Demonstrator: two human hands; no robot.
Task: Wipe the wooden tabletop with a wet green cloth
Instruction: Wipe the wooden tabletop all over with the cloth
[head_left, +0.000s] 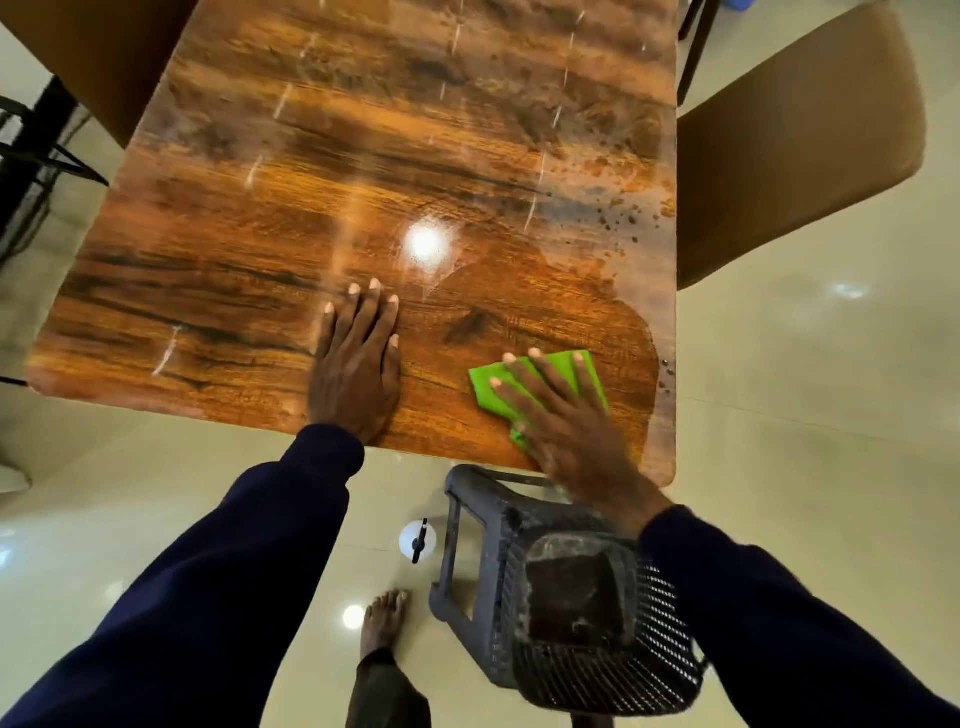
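The wooden tabletop (322, 171) fills the upper middle of the head view, glossy, with dusty streaks and dark specks toward its right side. A folded green cloth (491, 388) lies near the table's front right corner. My right hand (563, 421) presses flat on the cloth with straight, spread fingers. A darker wet patch curves around the cloth. My left hand (358, 358) rests flat on the bare wood to the cloth's left, fingers straight. Both arms wear dark blue sleeves.
A dark plastic stool (561, 592) stands on the tiled floor just below the table's front edge. A brown chair (795, 135) sits at the table's right, another chair (98, 47) at the upper left. A small white object (415, 540) lies on the floor; my bare foot (384, 618) is beside the stool.
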